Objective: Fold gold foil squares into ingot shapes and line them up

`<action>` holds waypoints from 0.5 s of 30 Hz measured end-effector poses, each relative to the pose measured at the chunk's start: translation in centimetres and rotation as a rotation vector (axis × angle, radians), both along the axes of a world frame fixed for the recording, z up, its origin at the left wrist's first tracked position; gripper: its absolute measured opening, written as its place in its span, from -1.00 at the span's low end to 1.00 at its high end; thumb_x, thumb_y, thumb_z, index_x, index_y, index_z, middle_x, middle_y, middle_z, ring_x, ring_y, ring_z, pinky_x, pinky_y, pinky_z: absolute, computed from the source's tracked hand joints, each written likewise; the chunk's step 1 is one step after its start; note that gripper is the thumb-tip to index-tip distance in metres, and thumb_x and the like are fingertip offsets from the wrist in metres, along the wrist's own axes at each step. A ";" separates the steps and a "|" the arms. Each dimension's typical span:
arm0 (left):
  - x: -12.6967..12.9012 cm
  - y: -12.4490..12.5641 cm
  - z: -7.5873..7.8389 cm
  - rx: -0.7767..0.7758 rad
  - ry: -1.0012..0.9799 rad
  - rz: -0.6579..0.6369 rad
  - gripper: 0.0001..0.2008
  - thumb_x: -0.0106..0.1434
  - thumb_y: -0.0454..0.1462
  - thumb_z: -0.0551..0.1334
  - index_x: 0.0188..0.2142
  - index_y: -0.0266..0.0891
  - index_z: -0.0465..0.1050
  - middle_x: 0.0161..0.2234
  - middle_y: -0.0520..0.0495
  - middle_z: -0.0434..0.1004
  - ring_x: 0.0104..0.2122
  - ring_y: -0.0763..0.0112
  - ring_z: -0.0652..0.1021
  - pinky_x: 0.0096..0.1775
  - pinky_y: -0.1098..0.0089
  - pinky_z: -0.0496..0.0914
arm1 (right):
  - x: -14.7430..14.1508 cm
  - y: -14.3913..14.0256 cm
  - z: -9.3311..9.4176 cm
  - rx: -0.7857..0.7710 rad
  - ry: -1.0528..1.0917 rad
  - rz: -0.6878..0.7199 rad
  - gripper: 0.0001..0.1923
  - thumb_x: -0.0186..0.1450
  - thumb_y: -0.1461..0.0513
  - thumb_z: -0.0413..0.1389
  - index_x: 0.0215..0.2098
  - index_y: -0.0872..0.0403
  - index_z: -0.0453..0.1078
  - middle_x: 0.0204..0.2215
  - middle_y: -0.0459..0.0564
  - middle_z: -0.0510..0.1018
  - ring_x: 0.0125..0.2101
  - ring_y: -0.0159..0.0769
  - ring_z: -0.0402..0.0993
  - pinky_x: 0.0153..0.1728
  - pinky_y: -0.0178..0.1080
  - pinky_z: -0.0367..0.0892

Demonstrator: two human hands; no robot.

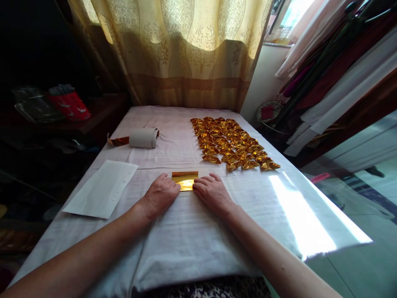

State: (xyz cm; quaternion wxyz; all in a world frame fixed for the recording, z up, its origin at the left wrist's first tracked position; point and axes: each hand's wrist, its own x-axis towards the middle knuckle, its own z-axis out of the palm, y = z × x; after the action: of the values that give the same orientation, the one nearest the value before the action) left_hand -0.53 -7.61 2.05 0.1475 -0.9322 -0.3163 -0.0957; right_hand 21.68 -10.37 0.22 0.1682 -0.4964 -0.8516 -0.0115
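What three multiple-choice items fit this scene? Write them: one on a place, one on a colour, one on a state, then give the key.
1. Where does the white roll lie?
A. Beyond the left hand, on the far left of the table
B. Among the folded pieces
C. On the floor

2. What colour are the folded pieces laid in rows?
A. Silver
B. Gold
C. Red

3. How does the foil sheet between the hands lie?
A. Crumpled into a ball
B. Rolled into a tube
C. Flat on the cloth, fingers on both side edges

Key: 1 A, the roll sits on the far left of the cloth, a gold strip trailing from it. 2 B, the rows shine gold. 3 C, the left hand and the right hand press it from either side.
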 end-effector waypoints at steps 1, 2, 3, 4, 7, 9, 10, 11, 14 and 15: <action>0.0 0.0 0.0 0.004 0.008 -0.006 -0.77 0.25 -0.50 0.13 -0.48 -0.28 0.44 -0.53 -0.11 0.51 -0.48 0.28 0.50 -0.14 0.19 0.32 | 0.1 0.0 -0.2 0.024 0.001 0.011 -0.84 0.43 0.25 0.08 -0.16 -0.04 0.52 -0.11 -0.06 0.65 -0.14 -0.28 0.50 0.12 -0.08 0.06; -0.1 -0.1 0.1 0.006 0.013 -0.010 -0.77 0.24 -0.51 0.13 -0.48 -0.28 0.43 -0.53 -0.10 0.51 -0.48 0.28 0.49 -0.15 0.20 0.32 | 0.1 0.1 -0.3 0.047 0.003 0.019 -0.84 0.43 0.26 0.07 -0.17 -0.03 0.52 -0.11 -0.06 0.65 -0.15 -0.28 0.50 0.11 -0.09 0.07; -0.1 0.0 0.2 0.004 0.014 -0.011 -0.77 0.25 -0.50 0.13 -0.48 -0.27 0.43 -0.53 -0.09 0.50 -0.47 0.29 0.49 -0.18 0.22 0.32 | 0.2 0.1 -0.5 0.065 0.005 0.023 -0.83 0.43 0.27 0.07 -0.18 -0.02 0.52 -0.12 -0.05 0.65 -0.16 -0.28 0.50 0.08 -0.11 0.09; -0.2 0.0 0.2 -0.003 0.006 -0.006 -0.78 0.26 -0.48 0.14 -0.47 -0.26 0.43 -0.52 -0.08 0.50 -0.47 0.28 0.49 -0.20 0.23 0.32 | 0.2 0.2 -0.5 0.080 0.006 0.024 -0.83 0.43 0.27 0.06 -0.20 -0.01 0.52 -0.12 -0.04 0.65 -0.18 -0.28 0.50 0.04 -0.13 0.11; -0.6 0.3 0.2 -0.066 -0.075 0.044 -0.83 0.32 -0.36 0.17 -0.41 -0.23 0.46 -0.46 -0.06 0.53 -0.41 0.26 0.50 -0.25 0.26 0.32 | 0.3 0.5 -0.5 0.082 0.012 0.006 -0.82 0.42 0.27 0.06 -0.27 0.03 0.50 -0.16 -0.03 0.65 -0.22 -0.28 0.48 -0.08 -0.18 0.16; -0.9 0.6 0.0 -0.140 -0.151 0.085 -0.84 0.35 -0.30 0.16 -0.35 -0.21 0.49 -0.40 -0.05 0.55 -0.35 0.26 0.51 -0.24 0.27 0.32 | 0.4 0.9 -0.4 0.050 0.021 -0.019 -0.82 0.42 0.24 0.06 -0.30 0.04 0.49 -0.20 -0.02 0.63 -0.22 -0.26 0.46 -0.11 -0.18 0.17; -1.0 0.7 -0.2 -0.180 -0.187 0.104 -0.83 0.37 -0.28 0.16 -0.32 -0.20 0.50 -0.38 -0.05 0.57 -0.33 0.26 0.51 -0.23 0.27 0.33 | 0.4 1.1 -0.4 0.030 0.026 -0.036 -0.82 0.42 0.23 0.07 -0.31 0.05 0.49 -0.22 -0.02 0.63 -0.22 -0.26 0.46 -0.13 -0.18 0.17; -1.2 0.8 -0.5 -0.219 -0.219 0.123 -0.83 0.37 -0.27 0.15 -0.30 -0.19 0.51 -0.35 -0.05 0.57 -0.31 0.26 0.52 -0.23 0.27 0.33 | 0.4 1.2 -0.3 0.011 0.029 -0.053 -0.81 0.42 0.21 0.07 -0.31 0.05 0.48 -0.24 -0.01 0.62 -0.23 -0.25 0.45 -0.13 -0.18 0.17; -1.3 1.0 -1.1 -0.299 -0.303 0.183 -0.83 0.39 -0.23 0.14 -0.25 -0.19 0.51 -0.31 -0.04 0.60 -0.28 0.26 0.53 -0.20 0.26 0.35 | 0.3 1.6 -0.4 -0.022 0.039 -0.108 -0.79 0.42 0.20 0.06 -0.34 0.06 0.47 -0.27 0.00 0.59 -0.25 -0.24 0.42 -0.17 -0.18 0.18; -1.3 1.1 -1.3 -0.311 -0.322 0.196 -0.82 0.39 -0.23 0.14 -0.24 -0.18 0.51 -0.30 -0.04 0.60 -0.27 0.25 0.53 -0.19 0.26 0.35 | 0.2 1.7 -0.5 -0.024 0.045 -0.128 -0.79 0.41 0.20 0.06 -0.35 0.06 0.46 -0.28 0.00 0.58 -0.26 -0.24 0.41 -0.18 -0.19 0.17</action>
State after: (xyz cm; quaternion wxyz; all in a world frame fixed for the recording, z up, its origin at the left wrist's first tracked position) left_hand -1.85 -6.53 0.73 -0.0416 -0.8813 -0.4355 -0.1784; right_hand 21.89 -8.65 -0.28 0.1802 -0.5520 -0.8142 -0.0009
